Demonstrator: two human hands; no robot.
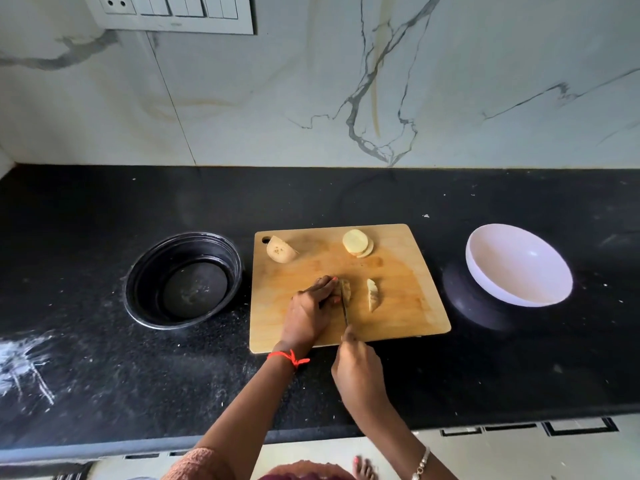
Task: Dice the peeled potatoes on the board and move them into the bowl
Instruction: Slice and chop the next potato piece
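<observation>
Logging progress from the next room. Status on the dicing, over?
Left hand holds potato piece on board; right hand grips knife, blade against it. White bowl empty, right of board. Nothing between.

Home kitchen. Black speckled stone countertop runs along a marble-look backsplash with a wall switch-and-socket panel. On the counter sit a wooden cutting board with cut potato pieces, a white bowl and a black round container; a bare foot on the tiled floor says domestic.
</observation>
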